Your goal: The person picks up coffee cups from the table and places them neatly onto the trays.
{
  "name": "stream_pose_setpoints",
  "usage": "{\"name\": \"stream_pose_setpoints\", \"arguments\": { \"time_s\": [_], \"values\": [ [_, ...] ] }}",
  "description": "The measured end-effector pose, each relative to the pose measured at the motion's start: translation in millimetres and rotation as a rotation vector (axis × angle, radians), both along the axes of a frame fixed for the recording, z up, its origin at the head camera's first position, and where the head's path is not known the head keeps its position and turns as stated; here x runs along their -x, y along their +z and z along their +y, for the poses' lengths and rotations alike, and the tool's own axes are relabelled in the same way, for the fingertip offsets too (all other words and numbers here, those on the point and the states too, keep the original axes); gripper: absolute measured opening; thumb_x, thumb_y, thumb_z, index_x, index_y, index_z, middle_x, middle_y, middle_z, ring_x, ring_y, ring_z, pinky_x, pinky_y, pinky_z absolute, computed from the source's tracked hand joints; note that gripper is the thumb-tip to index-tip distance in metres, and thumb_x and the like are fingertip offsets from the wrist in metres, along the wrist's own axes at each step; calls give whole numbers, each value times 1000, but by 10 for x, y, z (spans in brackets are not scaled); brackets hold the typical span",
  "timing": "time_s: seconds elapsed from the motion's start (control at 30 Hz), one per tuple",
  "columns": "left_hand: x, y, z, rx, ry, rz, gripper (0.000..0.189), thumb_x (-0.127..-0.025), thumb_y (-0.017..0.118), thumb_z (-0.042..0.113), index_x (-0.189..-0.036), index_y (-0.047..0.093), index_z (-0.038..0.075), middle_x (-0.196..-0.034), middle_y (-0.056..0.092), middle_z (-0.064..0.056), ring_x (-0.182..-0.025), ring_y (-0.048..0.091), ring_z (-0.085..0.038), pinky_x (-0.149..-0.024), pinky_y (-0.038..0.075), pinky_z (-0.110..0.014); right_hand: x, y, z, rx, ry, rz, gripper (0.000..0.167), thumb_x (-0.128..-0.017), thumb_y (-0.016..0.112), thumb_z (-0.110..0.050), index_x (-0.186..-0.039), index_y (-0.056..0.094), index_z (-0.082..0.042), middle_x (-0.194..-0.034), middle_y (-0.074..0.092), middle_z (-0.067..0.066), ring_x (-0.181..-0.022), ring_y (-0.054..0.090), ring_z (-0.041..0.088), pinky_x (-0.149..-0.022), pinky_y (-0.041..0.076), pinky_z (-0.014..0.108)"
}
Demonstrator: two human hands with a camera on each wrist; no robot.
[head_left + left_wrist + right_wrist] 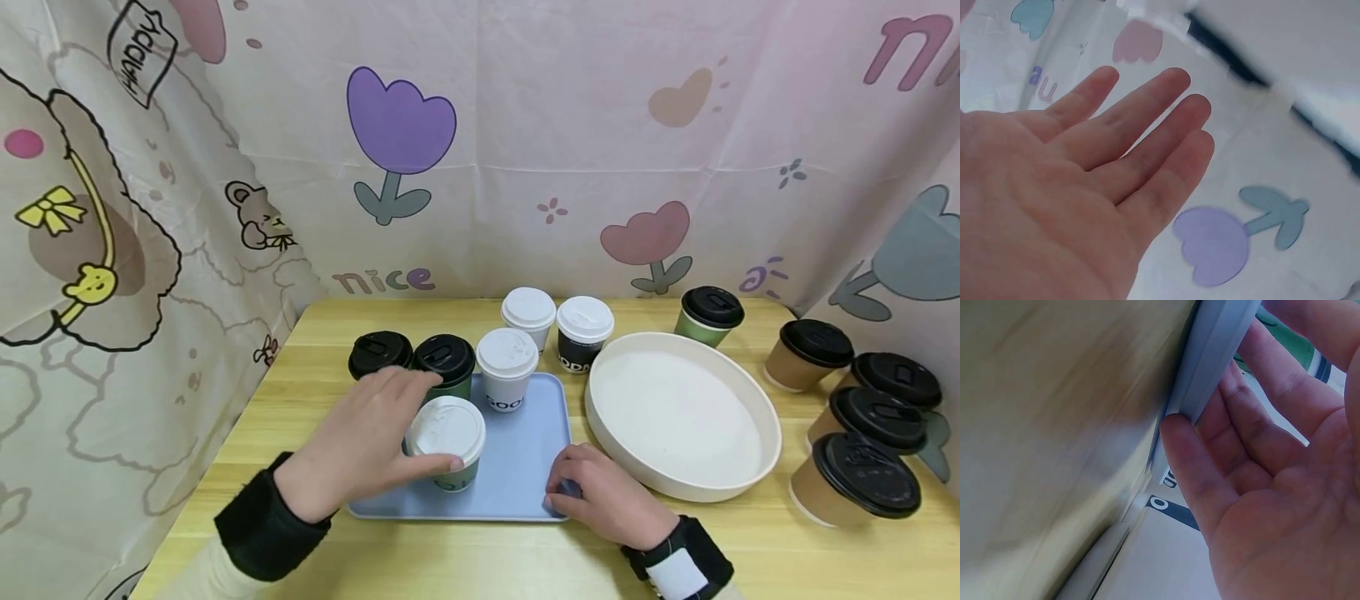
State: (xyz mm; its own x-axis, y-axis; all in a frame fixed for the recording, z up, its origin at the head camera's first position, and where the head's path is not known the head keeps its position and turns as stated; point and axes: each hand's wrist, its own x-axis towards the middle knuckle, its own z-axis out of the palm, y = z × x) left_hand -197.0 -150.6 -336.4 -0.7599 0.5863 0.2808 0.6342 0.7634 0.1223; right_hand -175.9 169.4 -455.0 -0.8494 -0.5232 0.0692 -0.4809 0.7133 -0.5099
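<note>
- I have the left hand (360,442) wide, its fingers nearly straight and parted from the thumb, over the near left of the blue tray (517,471).
- The white-lidded green cup (448,437) stands upright on that tray, between thumb and fingers as the head view gives it to me. I cannot tell whether the hand touches it; I judge the wide spread is there to fit round the cup.
- The right hand (609,496) is narrow, its fingers curled and pinching the blue tray at its near right corner. I take that as a steadying hold, so the tray does not slide.
- Just beyond the left hand I see a black-lidded green cup (446,364) beside another black-lidded cup (380,356); their bases are hidden from me. The white cup (506,375) stands upright on the tray, to their right.
- Past the tray's far edge stand a second white cup (529,315) and a dark cup with a white lid (585,332).
- The round tray (682,417) lies on the table (420,562) to the right, probably set there for easy reach.
- Farther right, four black-lidded brown cups (813,492) are grouped near its side, perhaps to keep them apart from the others.
</note>
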Motion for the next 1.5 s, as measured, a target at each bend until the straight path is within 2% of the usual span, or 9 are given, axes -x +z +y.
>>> {"name": "stream_pose_setpoints", "arguments": {
  "time_s": [0.17,0.33,0.5,0.6,0.7,0.83,0.97,1.13,1.5],
  "values": [
    [196,316,69,18,-31,33,80,-86,74,65,-135,61,2,-125,68,-17,-118,62,-36,-102,49,-53,0,6,19,-6,-6,-7,11,-94,77,-25,-86,70,-27,-91,57,-15,-91,54,7,-81,50,32],
    [543,536,253,62,-58,-27,73,-89,74,58,-132,62,0,-123,68,-19,-114,64,-36,-98,51,-51,-3,-7,44,-18,-13,-28,10,-94,77,-26,-87,71,-28,-92,57,-16,-92,54,7,-80,50,32],
    [968,616,476,152,-36,-119,63,-92,71,55,-123,64,1,-113,70,-15,-104,66,-31,-91,53,-46,2,-16,44,-17,-14,-32,9,-94,77,-27,-87,71,-28,-94,57,-16,-92,54,7,-81,51,33],
    [1153,630,606,228,-11,-158,63,-93,69,57,-121,64,2,-110,70,-14,-99,66,-30,-86,54,-44,7,-18,24,-14,-9,-39,9,-94,77,-27,-87,71,-28,-94,57,-17,-93,54,7,-81,51,33],
    [1303,666,758,282,17,-225,68,-93,67,60,-129,62,2,-118,69,-15,-103,66,-29,-88,55,-43,9,-7,11,-18,-7,-49,9,-94,78,-28,-87,72,-28,-93,57,-17,-93,54,7,-81,51,33],
    [1509,733,979,300,65,-335,74,-95,65,59,-141,56,2,-134,64,-16,-118,62,-30,-99,52,-44,13,15,11,-18,-8,-49,9,-94,77,-28,-87,72,-28,-93,57,-17,-92,54,7,-81,51,33],
    [1660,749,1180,320,107,-379,74,-96,65,58,-143,54,2,-135,63,-15,-118,61,-29,-101,50,-42,14,28,8,-19,-9,-51,9,-94,77,-27,-87,71,-28,-93,57,-17,-93,54,7,-82,51,33],
    [1762,709,1403,355,115,-399,75,-96,65,57,-144,52,1,-135,62,-14,-117,59,-27,-101,48,-37,3,27,14,-25,-18,-56,10,-94,77,-28,-87,71,-29,-94,57,-17,-93,53,7,-82,51,33],
    [1908,479,1601,377,139,-466,84,-95,68,53,-157,39,4,-155,49,-13,-140,48,-27,-114,38,-37,15,19,6,-21,-19,-59,10,-94,77,-29,-87,71,-29,-94,57,-17,-93,53,7,-83,50,33]
  ]
}}
